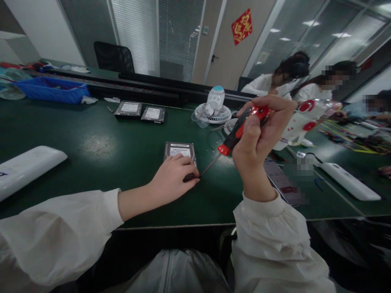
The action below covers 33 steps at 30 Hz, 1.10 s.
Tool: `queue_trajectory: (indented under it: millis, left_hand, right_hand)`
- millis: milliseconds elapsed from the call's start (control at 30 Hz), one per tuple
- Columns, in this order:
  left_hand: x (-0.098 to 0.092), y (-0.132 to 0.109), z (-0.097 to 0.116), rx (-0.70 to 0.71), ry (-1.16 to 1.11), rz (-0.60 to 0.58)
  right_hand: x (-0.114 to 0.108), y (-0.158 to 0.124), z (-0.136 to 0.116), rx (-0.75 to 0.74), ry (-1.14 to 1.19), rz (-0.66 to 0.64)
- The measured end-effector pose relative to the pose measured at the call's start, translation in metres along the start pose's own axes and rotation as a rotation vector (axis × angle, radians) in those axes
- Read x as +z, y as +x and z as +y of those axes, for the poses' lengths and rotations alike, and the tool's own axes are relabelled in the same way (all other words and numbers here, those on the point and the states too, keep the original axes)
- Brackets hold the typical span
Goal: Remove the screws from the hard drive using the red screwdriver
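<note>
My right hand is closed round the red and black handle of a screwdriver, held tilted with its tip down at the near right corner of a hard drive lying flat on the green table. My left hand rests on the drive's near edge, fingers curled and pressed on the corner beside the screwdriver tip, pinching a small dark part there.
Two more hard drives lie farther back. A small white fan stands behind the work, with loose screws nearby. White casings lie at far left and right. A blue tray sits back left. Other people work at right.
</note>
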State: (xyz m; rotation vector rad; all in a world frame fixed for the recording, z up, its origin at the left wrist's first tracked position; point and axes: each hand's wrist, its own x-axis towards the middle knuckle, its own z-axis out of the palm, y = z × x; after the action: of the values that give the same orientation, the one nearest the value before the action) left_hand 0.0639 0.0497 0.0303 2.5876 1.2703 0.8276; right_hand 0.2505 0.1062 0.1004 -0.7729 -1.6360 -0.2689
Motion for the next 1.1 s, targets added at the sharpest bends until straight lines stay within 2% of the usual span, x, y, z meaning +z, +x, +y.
queue_trajectory:
  millis: [200, 400, 500, 700, 900, 1100]
  left_hand:
    - [0.0013, -0.0008, -0.0015, 0.002, -0.005, 0.008]
    - [0.0025, -0.0009, -0.0025, -0.001, -0.011, 0.015]
    - [0.0023, -0.0009, -0.0026, -0.003, -0.01, 0.017]
    - [0.0011, -0.0007, -0.0014, -0.006, -0.015, 0.014]
    - [0.0017, -0.0006, -0.0018, -0.017, -0.009, 0.008]
    - [0.0022, -0.001, -0.0025, -0.012, -0.022, 0.017]
  right_hand:
    - [0.0039, -0.0004, 0.0053, -0.065, 0.059, 0.087]
    - [0.0013, -0.0032, 0.0046, -0.054, -0.161, 0.053]
    - [0.0001, -0.0044, 0.0044, -0.046, -0.181, 0.051]
    - [-0.001, -0.003, 0.0008, -0.024, -0.06, 0.034]
    - [0.0048, -0.0015, 0.0043, -0.076, 0.105, 0.116]
    - [0.0021, -0.0026, 0.0013, -0.004, 0.095, 0.07]
